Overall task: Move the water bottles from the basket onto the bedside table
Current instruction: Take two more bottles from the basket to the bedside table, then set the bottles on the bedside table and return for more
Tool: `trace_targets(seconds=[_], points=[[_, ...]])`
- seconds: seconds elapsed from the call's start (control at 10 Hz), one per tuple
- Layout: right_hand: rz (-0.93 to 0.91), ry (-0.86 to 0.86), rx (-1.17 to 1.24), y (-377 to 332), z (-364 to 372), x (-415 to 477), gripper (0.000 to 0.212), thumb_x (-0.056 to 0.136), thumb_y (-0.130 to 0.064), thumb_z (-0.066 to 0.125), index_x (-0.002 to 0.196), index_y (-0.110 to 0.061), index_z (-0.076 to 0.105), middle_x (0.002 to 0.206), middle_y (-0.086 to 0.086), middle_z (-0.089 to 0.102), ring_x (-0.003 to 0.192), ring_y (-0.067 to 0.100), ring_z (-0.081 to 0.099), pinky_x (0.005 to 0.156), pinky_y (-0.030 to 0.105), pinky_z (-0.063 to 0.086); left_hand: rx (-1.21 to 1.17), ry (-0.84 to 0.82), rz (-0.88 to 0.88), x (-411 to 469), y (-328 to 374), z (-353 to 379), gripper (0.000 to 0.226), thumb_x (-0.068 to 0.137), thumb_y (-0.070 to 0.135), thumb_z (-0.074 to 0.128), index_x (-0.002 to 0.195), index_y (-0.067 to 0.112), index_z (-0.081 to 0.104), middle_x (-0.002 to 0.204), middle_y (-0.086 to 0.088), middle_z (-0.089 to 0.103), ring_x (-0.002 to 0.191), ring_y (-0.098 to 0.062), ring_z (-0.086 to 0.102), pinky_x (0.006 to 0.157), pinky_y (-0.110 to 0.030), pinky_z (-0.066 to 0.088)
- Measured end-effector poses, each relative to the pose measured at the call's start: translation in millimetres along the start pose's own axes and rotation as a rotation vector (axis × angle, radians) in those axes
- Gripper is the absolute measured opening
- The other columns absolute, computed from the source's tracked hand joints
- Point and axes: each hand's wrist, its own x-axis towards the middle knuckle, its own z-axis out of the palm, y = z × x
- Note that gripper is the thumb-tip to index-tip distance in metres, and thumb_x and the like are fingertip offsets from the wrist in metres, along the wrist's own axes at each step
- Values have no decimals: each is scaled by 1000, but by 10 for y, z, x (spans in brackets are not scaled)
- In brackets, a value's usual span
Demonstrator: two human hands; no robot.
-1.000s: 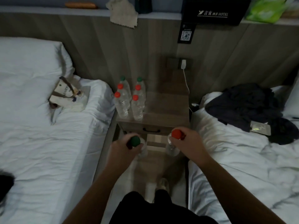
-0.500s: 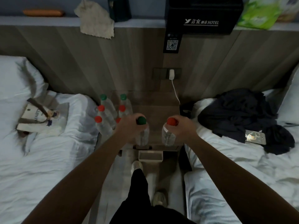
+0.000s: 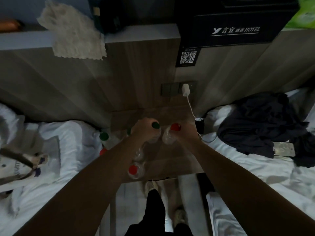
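**Two bottles over the table, one in each hand**

My left hand (image 3: 142,133) is curled round the top of a green-cap bottle (image 3: 155,125). My right hand (image 3: 186,134) is curled round the top of a red-cap bottle (image 3: 167,138) in the same way. Both bottles hang straight down, side by side and very close. They are over the back part of the bedside table (image 3: 180,160). I cannot tell if their bottoms touch the wood yet.

The bottles are clear, thin plastic. I think they are full of water, so they should feel a bit heavy for how small they are. The sides look soft and would squash if I squeezed hard. They are smooth too, so they could slip. The neck just under the cap is the hard part, and I think that is the best place to hold. The bottles are tall and thin, so one could tip over. I would set each one flat before I let go.

More bottles (image 3: 133,169) stand on the left side of the table, partly under my left arm. I must not bump them. I cannot see the basket.

A white bed sits on each side of the table. Dark clothes (image 3: 262,123) lie on the right bed and a bag (image 3: 20,165) lies on the left one. A white charger (image 3: 185,89) is plugged into the wall behind the table.
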Motion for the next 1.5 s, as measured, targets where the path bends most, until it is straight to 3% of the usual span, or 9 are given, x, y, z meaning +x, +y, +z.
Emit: trace_targets(seconds=[0.2,0.5,0.7,0.9,1.0,1.1,1.2,1.3,1.5], points=[[100,-46,-18,-113,188,354,33,67,-25,74,99,-19,69,95,7,71,91,26,66,78,36,55,-40,23,-97,317,-136,85,33,66,33,69,98,31,70,100,-3,72,96,-25,66,83,-39,55],[151,-50,-22,-47,374,442,33,72,-28,72,104,-27,66,95,0,69,94,21,64,74,29,49,-53,38,-131,385,-270,151,21,77,27,66,98,25,67,99,-6,70,93,-28,63,81,-41,54],[91,-108,-64,34,367,383,43,77,-35,70,116,-23,57,107,5,68,101,25,63,82,32,49,-139,-24,-173,328,-271,161,36,85,27,63,119,16,56,112,-10,65,97,-24,60,80,-33,49],[59,-171,-37,372,285,39,42,89,-25,64,126,-19,47,108,0,58,90,15,57,72,21,41,-174,69,-184,-228,-124,146,62,93,33,54,143,8,28,145,-15,40,125,-34,48,104,-44,41],[-44,-218,-171,825,170,-132,72,103,-8,35,100,-80,33,104,-55,42,132,21,44,108,11,29,-287,227,-157,-785,-175,243,52,83,45,56,129,27,39,116,-6,62,98,-26,63,85,-46,54],[-312,-498,-155,851,24,-411,31,102,-9,39,131,-11,45,114,15,56,122,29,51,111,28,34,-315,320,-155,-1399,-282,476,50,81,42,58,126,27,43,85,4,62,77,-18,64,72,-43,57],[-195,-352,-88,826,-63,-1037,56,90,-29,63,140,-22,39,122,2,57,111,20,56,93,31,44,-337,435,-163,-2067,-257,806,35,83,25,65,115,23,50,85,9,59,75,-7,59,66,-18,49],[-290,-542,-112,896,-191,-1433,62,86,-38,62,141,-29,35,135,4,51,122,21,50,103,37,43,-324,503,-253,-2660,-247,1233,34,84,24,67,112,29,50,91,15,55,85,-4,56,73,-11,43],[-398,-684,-241,1112,-184,-1944,63,89,-25,61,144,-29,31,145,2,40,130,21,43,96,31,41,-285,556,-449,-3623,-239,1953,51,85,37,64,130,23,46,123,2,57,112,-16,57,91,-29,46]])
